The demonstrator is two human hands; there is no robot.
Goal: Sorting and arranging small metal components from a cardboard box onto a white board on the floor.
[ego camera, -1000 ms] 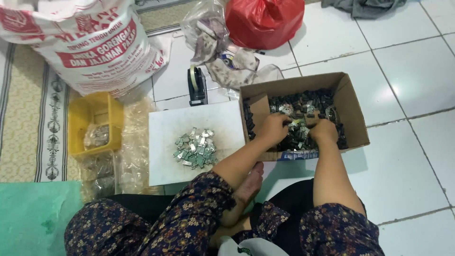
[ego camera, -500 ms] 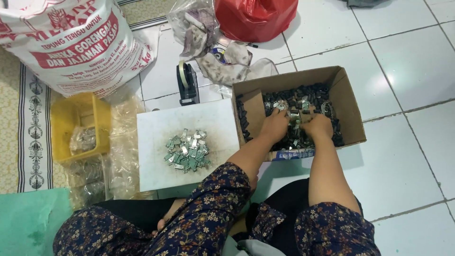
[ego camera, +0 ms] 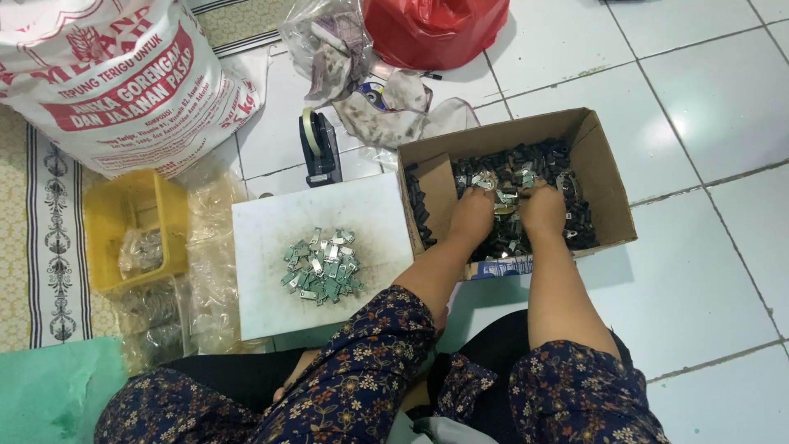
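Both my hands are down inside an open cardboard box (ego camera: 606, 177) filled with several small dark and silvery metal pieces (ego camera: 526, 168). My left hand (ego camera: 472, 214) and my right hand (ego camera: 542, 210) lie side by side on the heap, fingers curled into the pieces and partly buried. To the left of the box a white board (ego camera: 271, 296) carries a small pile of greenish metal pieces (ego camera: 322, 265). My knees in flowered cloth fill the bottom of the view.
A tape dispenser (ego camera: 319, 148) stands behind the board. A yellow crate (ego camera: 136, 226) and clear plastic bags of parts (ego camera: 201, 271) lie at left. A big printed sack (ego camera: 123, 74), a red plastic bag (ego camera: 436, 29) and crumpled bags sit at the back. White tiled floor at right.
My hands have stayed in the box, shifting slightly among the pieces. The view has tilted a little, so everything sits lower in the picture.
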